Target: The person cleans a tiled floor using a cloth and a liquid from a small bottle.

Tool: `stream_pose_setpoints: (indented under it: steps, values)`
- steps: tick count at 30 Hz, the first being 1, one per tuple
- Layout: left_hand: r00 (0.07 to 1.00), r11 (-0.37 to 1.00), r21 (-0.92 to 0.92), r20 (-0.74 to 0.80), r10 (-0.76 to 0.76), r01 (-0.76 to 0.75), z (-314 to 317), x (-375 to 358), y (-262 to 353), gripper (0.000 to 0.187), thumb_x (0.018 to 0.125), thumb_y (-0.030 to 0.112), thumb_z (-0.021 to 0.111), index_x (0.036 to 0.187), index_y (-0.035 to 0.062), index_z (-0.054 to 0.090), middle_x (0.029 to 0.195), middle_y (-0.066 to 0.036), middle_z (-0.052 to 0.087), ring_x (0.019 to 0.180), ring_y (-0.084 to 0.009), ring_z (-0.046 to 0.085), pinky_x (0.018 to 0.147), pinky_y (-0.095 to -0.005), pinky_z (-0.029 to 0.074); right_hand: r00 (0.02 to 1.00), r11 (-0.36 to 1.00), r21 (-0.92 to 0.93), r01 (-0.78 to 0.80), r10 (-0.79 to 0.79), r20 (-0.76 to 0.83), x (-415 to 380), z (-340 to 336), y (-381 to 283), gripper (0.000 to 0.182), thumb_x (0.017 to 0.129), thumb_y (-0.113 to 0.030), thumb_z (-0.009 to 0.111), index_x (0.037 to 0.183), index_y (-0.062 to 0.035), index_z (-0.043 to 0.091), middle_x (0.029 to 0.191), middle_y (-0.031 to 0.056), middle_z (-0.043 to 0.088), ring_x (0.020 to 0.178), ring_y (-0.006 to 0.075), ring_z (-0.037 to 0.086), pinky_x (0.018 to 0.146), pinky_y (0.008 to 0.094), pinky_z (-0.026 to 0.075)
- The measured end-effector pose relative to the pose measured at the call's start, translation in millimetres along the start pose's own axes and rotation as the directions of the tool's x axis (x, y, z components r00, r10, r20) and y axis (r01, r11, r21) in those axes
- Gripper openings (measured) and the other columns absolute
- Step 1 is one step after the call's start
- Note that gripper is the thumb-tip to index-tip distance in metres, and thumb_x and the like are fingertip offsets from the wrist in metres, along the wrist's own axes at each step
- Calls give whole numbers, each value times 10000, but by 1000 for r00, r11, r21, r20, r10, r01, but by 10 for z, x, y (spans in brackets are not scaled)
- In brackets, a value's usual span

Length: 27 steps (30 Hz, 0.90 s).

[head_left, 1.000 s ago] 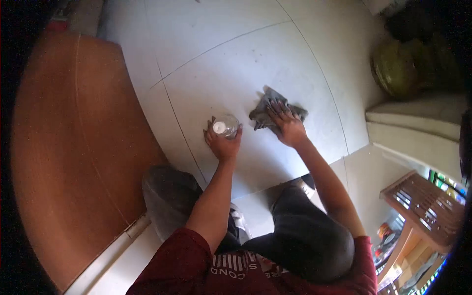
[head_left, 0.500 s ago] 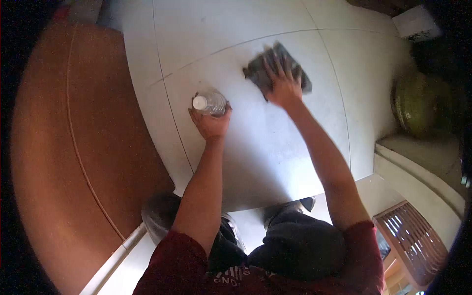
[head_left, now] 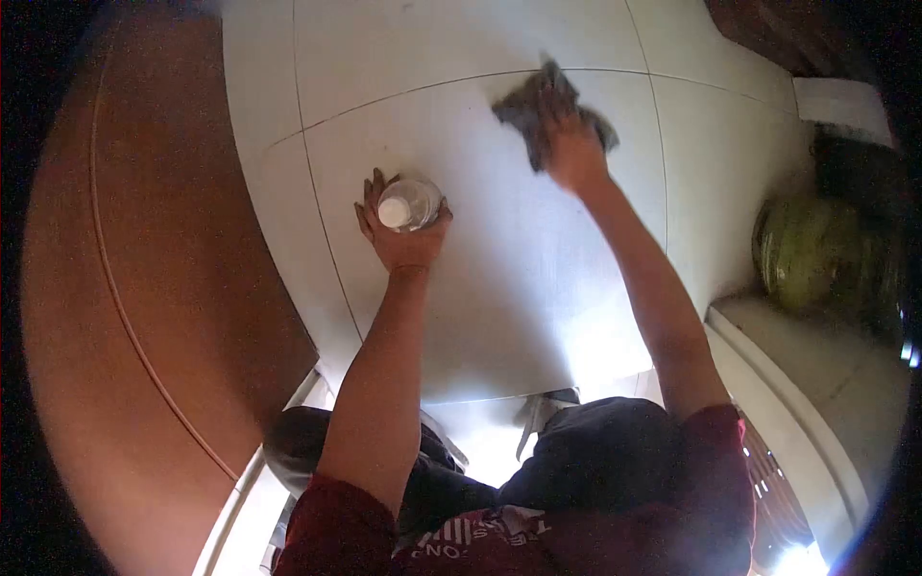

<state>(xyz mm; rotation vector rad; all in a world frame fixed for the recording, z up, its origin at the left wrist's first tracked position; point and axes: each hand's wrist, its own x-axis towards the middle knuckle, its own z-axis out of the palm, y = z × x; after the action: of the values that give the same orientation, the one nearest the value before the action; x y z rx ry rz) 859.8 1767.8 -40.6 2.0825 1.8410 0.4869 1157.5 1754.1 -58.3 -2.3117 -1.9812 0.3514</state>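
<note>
Here, a person is crouching over a white tiled floor [head_left: 461, 298] with 2 hands busy.
The left hand [head_left: 399, 240] is gripping an upright clear bottle [head_left: 411, 204] with a white cap, while the right hand [head_left: 573, 149] is pressing flat on a grey cloth [head_left: 523, 110] farther ahead, beside a tile joint.

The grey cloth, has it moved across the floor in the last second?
Yes. The grey cloth under the right hand slid away from the person, up to the tile seam.

Our left grip [head_left: 399, 235] clasps an upright clear bottle [head_left: 410, 204] on the tiled floor [head_left: 499, 278]. At 2 o'clock from it, our right grip [head_left: 574, 154] presses flat on a grey cloth [head_left: 538, 106].
</note>
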Motion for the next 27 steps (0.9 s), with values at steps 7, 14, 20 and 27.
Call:
stream_pose_setpoints:
  steps: [7, 14, 20, 27]
  values:
    - [999, 998, 53, 34, -35, 33, 147, 23, -68, 885, 682, 496, 817, 1417, 139, 476, 1554, -62, 403, 1497, -255, 296, 1265, -521, 167, 987, 979, 128, 157, -151, -51, -1326, 92, -259, 769, 883, -203, 693, 1559, -45, 361, 1634, 222, 294, 1487, 406, 331, 1175, 574, 330]
    - [997, 994, 104, 71, -26, 18, 24, -9, 1, 861, 729, 515, 770, 1463, 165, 488, 1601, -69, 354, 1502, -281, 299, 1258, -530, 173, 995, 994, 64, 89, -92, 42, -141, -17, -1, 663, 952, -278, 583, 1542, -49, 385, 1593, 188, 366, 1462, 382, 367, 1163, 560, 338]
    - [997, 974, 215, 34, 70, -76, 12, 622, 207, 906, 752, 581, 753, 1513, 196, 446, 1644, -55, 293, 1527, -282, 246, 1270, -522, 137, 984, 988, 40, 149, -152, 92, 813, -244, 217, 643, 976, -505, 547, 1528, -188, 458, 1597, 169, 396, 1485, 343, 356, 1195, 543, 290]
    - [999, 961, 276, 33, 11, -20, 114, 1095, 454, 911, 842, 679, 614, 1569, 202, 339, 1661, -29, 245, 1548, -277, 189, 1279, -525, 96, 883, 952, 74, -297, 304, -358, 1031, -283, -84, 731, 960, -684, 439, 1531, -229, 471, 1644, 133, 323, 1527, 391, 243, 1226, 573, 197]
